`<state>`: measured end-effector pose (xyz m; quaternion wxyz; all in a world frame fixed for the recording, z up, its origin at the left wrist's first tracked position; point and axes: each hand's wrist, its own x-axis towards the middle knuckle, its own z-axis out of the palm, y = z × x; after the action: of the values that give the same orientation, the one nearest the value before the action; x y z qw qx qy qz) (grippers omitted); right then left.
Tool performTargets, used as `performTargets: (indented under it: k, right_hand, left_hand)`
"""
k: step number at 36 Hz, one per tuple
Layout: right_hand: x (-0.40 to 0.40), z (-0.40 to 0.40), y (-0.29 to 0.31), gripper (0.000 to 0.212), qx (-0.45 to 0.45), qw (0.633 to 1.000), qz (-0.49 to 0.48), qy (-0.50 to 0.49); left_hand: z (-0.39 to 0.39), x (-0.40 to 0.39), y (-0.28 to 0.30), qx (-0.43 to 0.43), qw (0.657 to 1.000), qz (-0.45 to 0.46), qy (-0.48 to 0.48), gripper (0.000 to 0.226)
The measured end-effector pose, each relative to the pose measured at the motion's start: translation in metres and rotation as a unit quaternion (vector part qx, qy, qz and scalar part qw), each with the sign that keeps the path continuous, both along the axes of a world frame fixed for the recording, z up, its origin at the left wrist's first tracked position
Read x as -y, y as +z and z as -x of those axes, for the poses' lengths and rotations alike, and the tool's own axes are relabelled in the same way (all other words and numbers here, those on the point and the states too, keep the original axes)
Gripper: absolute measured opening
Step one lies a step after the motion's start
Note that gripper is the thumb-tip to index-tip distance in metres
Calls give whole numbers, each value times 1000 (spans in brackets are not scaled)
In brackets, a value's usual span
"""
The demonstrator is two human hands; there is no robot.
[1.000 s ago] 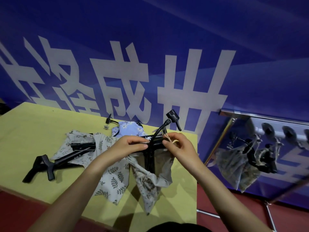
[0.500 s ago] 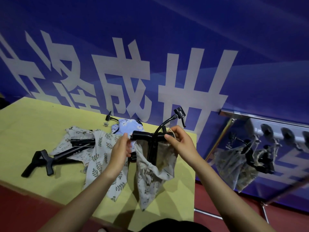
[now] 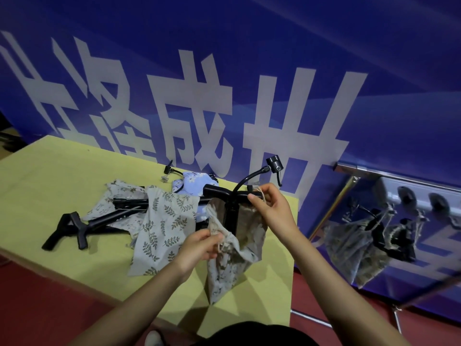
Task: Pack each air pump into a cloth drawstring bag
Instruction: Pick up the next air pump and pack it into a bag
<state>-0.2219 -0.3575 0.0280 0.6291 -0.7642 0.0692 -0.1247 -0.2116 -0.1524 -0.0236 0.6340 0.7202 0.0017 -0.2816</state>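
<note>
A black air pump [image 3: 229,208] stands upright inside a beige patterned drawstring bag [image 3: 224,268], held above the yellow table [image 3: 62,171]. Its T-handle and curved hose with valve head [image 3: 274,166] stick out of the bag's mouth. My right hand [image 3: 269,208] pinches the bag's rim and cord at the right end of the handle. My left hand [image 3: 199,245] pinches the cord at the bag's left edge, lower down. A leaf-print bag [image 3: 164,226] lies flat on the table, partly over another black pump [image 3: 82,226].
A light blue flowered bag [image 3: 194,186] and a pale patterned bag [image 3: 117,196] lie at the table's back. To the right, packed bags [image 3: 354,245] hang from a metal rack [image 3: 374,171]. A blue banner wall rises behind the table. The floor is red.
My left hand let go of the pump handle and dropped to the bag's left edge, where it now pinches the cord. The bag and pump rose slightly; the right hand kept its hold.
</note>
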Motion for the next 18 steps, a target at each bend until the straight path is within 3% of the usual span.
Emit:
performTargets:
  k: [5, 13, 16, 18]
  right_hand:
    - [0, 0, -1, 14, 4, 1000, 13, -3]
    - [4, 4, -8, 10, -3, 1000, 2, 4]
    - [6, 7, -9, 7, 5, 1000, -10, -8]
    - [9, 9, -8, 8, 9, 1000, -12, -8]
  left_hand:
    - [-5, 2, 6, -47, 995, 62, 64, 28]
    - [-18, 0, 36, -15, 988, 101, 115, 17]
    - [-26, -10, 40, -35, 984, 134, 108, 13]
    - [-29, -16, 39, -59, 982, 158, 86, 24]
